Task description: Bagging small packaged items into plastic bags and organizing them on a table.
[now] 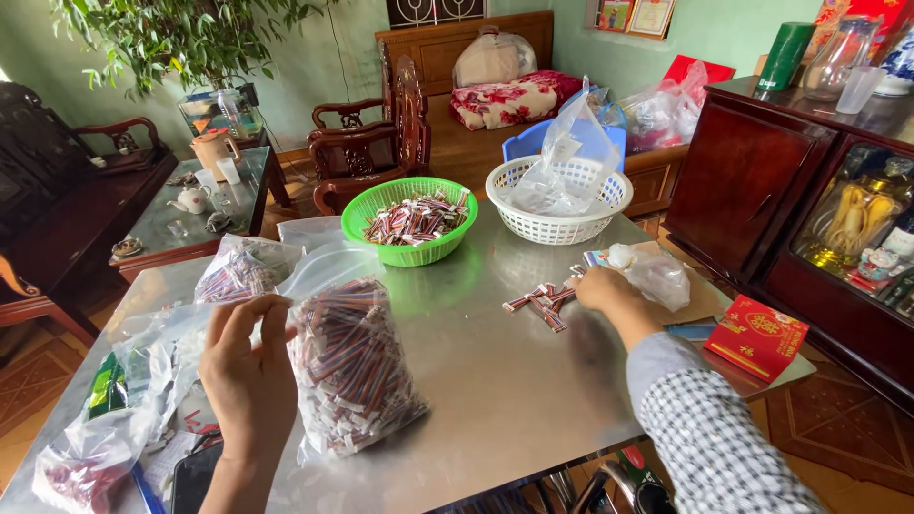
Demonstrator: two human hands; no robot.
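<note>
Sachets (543,303), small and striped in red, white and dark, are lying in a loose little pile on the metal table (514,381), and the right hand (602,286) is resting just beside them, its fingers curled downward over the nearest ones; whether it is pinching any sachet I cannot tell. The left hand (249,376) is pressing its spread fingers against the side of a big clear bag (350,366), which is standing on the table near the front edge and looking nearly full of the same sachets. A second clear bag (240,271) with sachets is lying behind it. Further back, a green basket (409,221) is holding a good heap of loose sachets, so I judge that much sorting is remaining. Beside it, a white basket (557,202) is holding only empty-looking plastic bags. A small knotted plastic bag (655,276) is lying just right of the right hand, and a red packet (758,338) is sitting at the table corner.
</note>
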